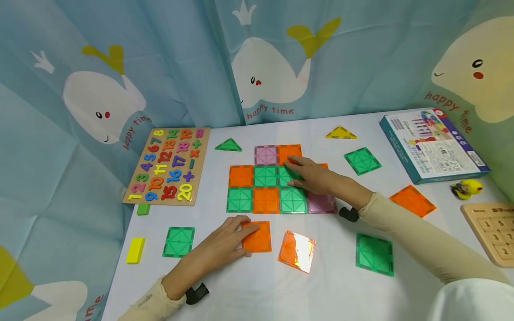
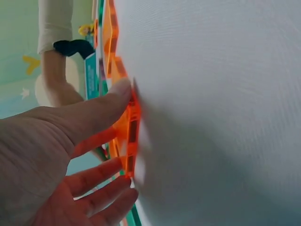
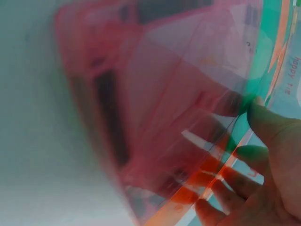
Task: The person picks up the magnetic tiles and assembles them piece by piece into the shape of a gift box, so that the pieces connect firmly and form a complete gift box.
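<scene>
White tabletop (image 1: 329, 296), matte; blue whale-print curtain (image 1: 180, 58) across upper frame. Mid-frame, I note translucent square tiles (image 1: 265, 176), right hand (image 1: 312, 174) resting there, fingers spread, gripping nothing; lower centre, left hand (image 1: 225, 240) pinches an orange tile (image 1: 260, 240)

Sleeves (image 1: 417, 238): beige, snug
Lettering (image 1: 145, 300): dark, on left sleeve (image 1: 154, 305)
Wristbands (image 1: 196, 294): black, at sleeves' ends
White cloth (image 1: 471, 301): over right sleeve's top

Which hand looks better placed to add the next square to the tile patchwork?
Probably the left hand: it holds a loose orange tile just in front of the tile patchwork, while the right hand lies over the patchwork itself.
</scene>
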Tool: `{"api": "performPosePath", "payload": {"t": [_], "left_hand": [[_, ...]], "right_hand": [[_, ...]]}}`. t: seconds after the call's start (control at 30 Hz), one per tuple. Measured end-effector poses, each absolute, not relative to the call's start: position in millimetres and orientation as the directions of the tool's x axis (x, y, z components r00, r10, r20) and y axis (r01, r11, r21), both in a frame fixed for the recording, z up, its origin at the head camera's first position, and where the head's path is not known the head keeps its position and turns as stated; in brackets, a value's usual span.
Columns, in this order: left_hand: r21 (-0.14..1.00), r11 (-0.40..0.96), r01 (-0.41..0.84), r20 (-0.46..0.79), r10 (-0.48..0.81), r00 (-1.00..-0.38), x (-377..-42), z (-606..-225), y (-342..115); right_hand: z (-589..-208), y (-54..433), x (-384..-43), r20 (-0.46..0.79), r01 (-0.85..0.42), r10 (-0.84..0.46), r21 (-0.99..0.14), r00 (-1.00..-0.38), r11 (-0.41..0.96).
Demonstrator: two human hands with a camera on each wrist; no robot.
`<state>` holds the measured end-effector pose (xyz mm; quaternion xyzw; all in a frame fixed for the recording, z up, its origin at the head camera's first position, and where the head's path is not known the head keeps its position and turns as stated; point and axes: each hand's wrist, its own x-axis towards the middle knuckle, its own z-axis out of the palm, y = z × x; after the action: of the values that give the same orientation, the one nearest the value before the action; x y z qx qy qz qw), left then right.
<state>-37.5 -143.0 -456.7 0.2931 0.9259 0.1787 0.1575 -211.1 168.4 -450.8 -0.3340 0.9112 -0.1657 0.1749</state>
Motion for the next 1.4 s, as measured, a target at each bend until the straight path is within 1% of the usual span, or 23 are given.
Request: {"api": "performPosePath", "payload": {"t": [0.1,0.33,0.47,0.6,0.83,1.03,1.27,1.4], "left_hand": [[0.402,0.758,0.513,-0.159,0.61,-0.776,-39.3,-460.4,-139.6],[0.319,0.72,0.616,-0.073,0.667,-0.742,-45.6,-462.6,-131.7],[0.269,0.697,0.664,-0.01,0.692,-0.722,-50.0,-460.4,-128.0],[0.264,0.685,0.679,0.015,0.701,-0.713,-54.8,-459.4,-125.6],[0.336,0.686,0.645,-0.044,0.696,-0.717,-60.7,-460.4,-126.0],[0.419,0.709,0.567,-0.088,0.653,-0.752,-72.3,-464.8,-130.5],[0.428,0.734,0.527,-0.106,0.62,-0.778,-97.1,-468.4,-136.8],[0.448,0.767,0.46,-0.16,0.575,-0.803,-109.2,-461.2,-135.4]], "right_hand": [[-448.1,166.6,-210.5,-0.233,-0.53,-0.65,-0.416,-0.724,0.739],[-445.0,163.3,-210.4,-0.293,-0.483,-0.604,-0.393,-0.741,0.783],[-444.8,161.7,-210.7,-0.282,-0.494,-0.612,-0.39,-0.739,0.777],[-443.1,160.1,-209.6,-0.256,-0.508,-0.626,-0.4,-0.737,0.762],[-442.8,160.5,-208.1,-0.246,-0.508,-0.629,-0.412,-0.737,0.756],[-445.5,161.3,-207.9,-0.255,-0.502,-0.628,-0.418,-0.735,0.758],[-446.8,163.8,-208.1,-0.251,-0.498,-0.631,-0.431,-0.734,0.752],[-445.4,165.5,-208.4,-0.248,-0.497,-0.633,-0.439,-0.734,0.749]]}}
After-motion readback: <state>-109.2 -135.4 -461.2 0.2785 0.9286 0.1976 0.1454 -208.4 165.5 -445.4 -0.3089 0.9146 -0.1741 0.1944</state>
